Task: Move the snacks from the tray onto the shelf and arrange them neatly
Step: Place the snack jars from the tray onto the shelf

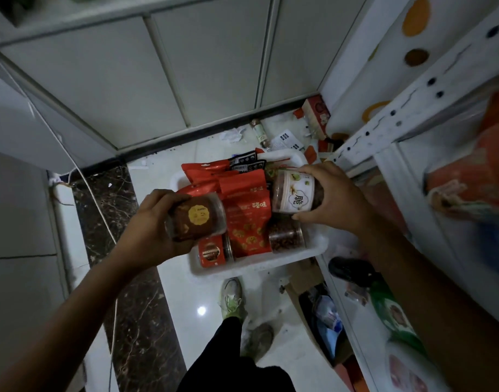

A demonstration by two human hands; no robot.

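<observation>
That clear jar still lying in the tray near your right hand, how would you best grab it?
Probably around its round side wall, coming straight down from above. The clear jar lies on its side in the tray, curved wall facing up and free; the red pouch crowds one end and the tray rim sits close on the other.

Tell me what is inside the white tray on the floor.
The white tray holds red snack pouches, a clear jar of reddish pieces and a red-labelled jar. Whatever lies under the pouches is covered.
</observation>
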